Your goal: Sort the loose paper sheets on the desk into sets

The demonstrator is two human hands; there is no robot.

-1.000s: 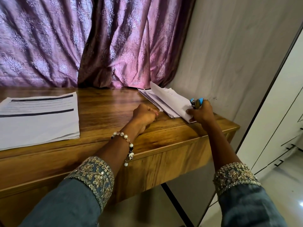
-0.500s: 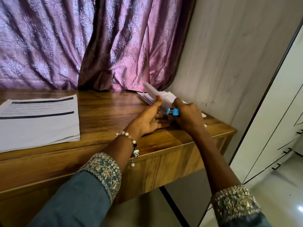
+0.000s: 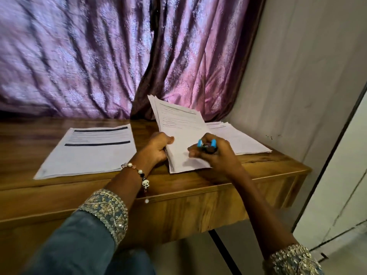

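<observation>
Purple curtain (image 3: 99,56) behind wooden desk (image 3: 178,195)

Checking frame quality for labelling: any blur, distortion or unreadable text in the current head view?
Head view: the purple patterned curtain is motion-smeared at upper left; wide-angle bending tilts the grey wall at right; print on the raised white paper bundle is too soft to read; lighting dim, no glare on the wooden desk.

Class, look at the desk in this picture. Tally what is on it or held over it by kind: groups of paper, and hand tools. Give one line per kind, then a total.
Groups of paper: 3 (left stack, held sheaf in the left hand, right stack)
Hand tools: 1 (small blue-and-black stapler-like tool in the right hand)
Total: 4
</observation>
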